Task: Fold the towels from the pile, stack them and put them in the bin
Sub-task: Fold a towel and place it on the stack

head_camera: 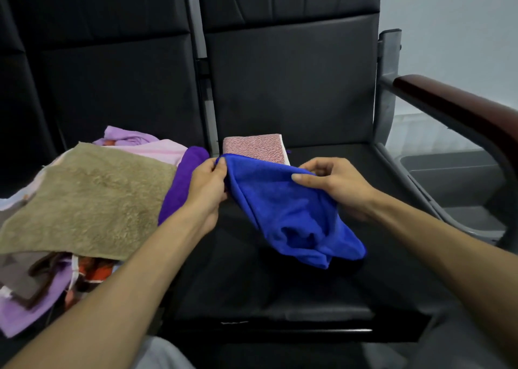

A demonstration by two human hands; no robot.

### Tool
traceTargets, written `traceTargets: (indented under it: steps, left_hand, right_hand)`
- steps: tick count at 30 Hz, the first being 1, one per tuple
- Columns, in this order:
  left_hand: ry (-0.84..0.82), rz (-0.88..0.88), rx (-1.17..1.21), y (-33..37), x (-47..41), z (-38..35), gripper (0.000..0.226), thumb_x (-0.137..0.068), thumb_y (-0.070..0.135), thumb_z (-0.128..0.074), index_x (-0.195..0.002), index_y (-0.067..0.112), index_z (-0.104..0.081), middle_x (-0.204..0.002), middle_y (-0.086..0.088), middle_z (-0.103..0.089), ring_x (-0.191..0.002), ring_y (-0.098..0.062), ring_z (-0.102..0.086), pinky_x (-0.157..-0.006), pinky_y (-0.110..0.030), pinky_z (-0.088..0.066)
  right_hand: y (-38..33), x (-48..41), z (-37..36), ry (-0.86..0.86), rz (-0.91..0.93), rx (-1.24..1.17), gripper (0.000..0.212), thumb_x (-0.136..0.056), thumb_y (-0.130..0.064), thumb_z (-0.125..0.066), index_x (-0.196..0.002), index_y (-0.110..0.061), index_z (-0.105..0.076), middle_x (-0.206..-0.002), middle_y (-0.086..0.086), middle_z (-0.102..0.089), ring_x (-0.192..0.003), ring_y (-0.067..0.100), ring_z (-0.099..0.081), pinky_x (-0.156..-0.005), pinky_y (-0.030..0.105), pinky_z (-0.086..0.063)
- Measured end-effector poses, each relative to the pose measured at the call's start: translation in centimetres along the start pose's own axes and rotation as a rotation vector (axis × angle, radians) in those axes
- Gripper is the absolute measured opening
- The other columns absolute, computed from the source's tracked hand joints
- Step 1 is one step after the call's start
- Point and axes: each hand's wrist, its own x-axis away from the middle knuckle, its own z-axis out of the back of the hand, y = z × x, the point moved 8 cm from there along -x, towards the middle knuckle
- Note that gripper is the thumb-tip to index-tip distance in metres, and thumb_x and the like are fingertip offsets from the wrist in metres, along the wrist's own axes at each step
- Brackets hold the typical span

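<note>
While left hand [208, 183] pinched blue towel [291, 214] corner at frame centre, right hand [333, 185] gripped its upper edge over black seat [280, 293].

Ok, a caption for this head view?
Left hand and right hand pinch a blue towel over a black seat, folded pink towel behind, unfolded pile alongside.
</note>
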Motion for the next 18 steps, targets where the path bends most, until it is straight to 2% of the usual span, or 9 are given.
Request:
traceTargets:
  steps: [1, 4, 5, 8, 12, 14, 16, 18]
  left_hand:
    - [0.004, -0.003, -0.009, -0.2, -0.2, 0.4, 0.025, -0.103, 0.021, -0.042, -0.087, 0.019, -0.06, -0.088, -0.002, -0.066, -0.08, -0.015, -0.061, -0.062, -0.026, -0.052]
    - [0.053, -0.018, -0.055, -1.0, -0.8, 2.2, 0.023, -0.1, 0.025, -0.048, -0.086, 0.017, -0.065, -0.096, -0.011, -0.069, -0.088, -0.022, -0.061, -0.081, -0.042, -0.052]
    - [0.082, -0.021, -0.079, -1.3, -1.0, 2.8, 0.024, -0.099, 0.026, -0.049, -0.084, 0.017, -0.065, -0.096, -0.012, -0.069, -0.088, -0.023, -0.061, -0.083, -0.044, -0.051]
    - [0.183, -0.034, -0.134, -1.4, -1.2, 4.5, 0.027, -0.099, 0.026, -0.049, -0.076, 0.016, -0.06, -0.087, -0.009, -0.062, -0.081, -0.02, -0.055, -0.076, -0.037, -0.046]
    - [0.331, -0.053, -0.138, -0.9, -1.7, 7.6, 0.028, -0.097, 0.022, -0.05, -0.07, 0.018, -0.055, -0.083, -0.007, -0.054, -0.079, -0.016, -0.049, -0.072, -0.032, -0.039]
    - [0.38, -0.044, -0.171, -1.4, -1.8, 9.2, 0.026, -0.097, 0.019, -0.049, -0.072, 0.017, -0.055, -0.083, -0.006, -0.052, -0.078, -0.016, -0.047, -0.071, -0.03, -0.038]
    - [0.374, -0.059, -0.278, -1.8, -2.0, 10.2, 0.023, -0.097, 0.021, -0.048, -0.081, 0.01, -0.06, -0.081, -0.01, -0.053, -0.078, -0.019, -0.047, -0.071, -0.032, -0.037]
    - [0.357, -0.081, -0.38, -2.0, -2.2, 10.7, 0.027, -0.097, 0.022, -0.048, -0.087, 0.002, -0.063, -0.083, -0.018, -0.06, -0.079, -0.03, -0.056, -0.073, -0.036, -0.041]
  right_hand:
    - [-0.2, 0.1, 0.3, 0.034, 0.018, 0.029, 0.017, -0.079, -0.019, -0.078, -0.087, -0.005, -0.07, -0.08, 0.008, -0.07, -0.072, 0.015, -0.067, -0.064, 0.024, -0.054]
    - [-1.0, 0.4, 1.2, 0.094, 0.061, 0.175, 0.023, -0.077, -0.028, -0.079, -0.077, -0.008, -0.068, -0.066, -0.003, -0.067, -0.061, 0.007, -0.063, -0.056, 0.019, -0.05]
    - [-1.2, 0.5, 1.4, 0.1, 0.071, 0.226, 0.025, -0.077, -0.03, -0.08, -0.073, -0.009, -0.067, -0.062, -0.006, -0.066, -0.058, 0.004, -0.061, -0.053, 0.017, -0.048]
    - [-1.1, 0.8, 1.4, 0.047, 0.065, 0.38, 0.034, -0.078, -0.038, -0.077, -0.062, -0.013, -0.06, -0.053, -0.011, -0.058, -0.048, 0.0, -0.053, -0.047, 0.013, -0.04]
    - [0.8, 1.1, 1.0, -0.108, -0.012, 0.54, 0.047, -0.084, -0.044, -0.068, -0.052, -0.017, -0.047, -0.048, -0.011, -0.043, -0.046, 0.003, -0.037, -0.046, 0.015, -0.03]
    - [1.7, 1.1, 1.7, -0.122, -0.017, 0.618, 0.045, -0.085, -0.04, -0.069, -0.053, -0.016, -0.049, -0.047, -0.012, -0.041, -0.047, 0.002, -0.036, -0.048, 0.016, -0.029]
    - [2.4, 1.0, 2.6, -0.13, -0.032, 0.676, 0.036, -0.084, -0.037, -0.071, -0.063, -0.011, -0.06, -0.053, -0.01, -0.051, -0.052, 0.003, -0.043, -0.053, 0.019, -0.034]
    - [2.8, 0.8, 3.5, -0.14, -0.05, 0.745, 0.024, -0.084, -0.034, -0.073, -0.072, -0.014, -0.066, -0.063, -0.007, -0.061, -0.06, 0.005, -0.052, -0.06, 0.022, -0.04]
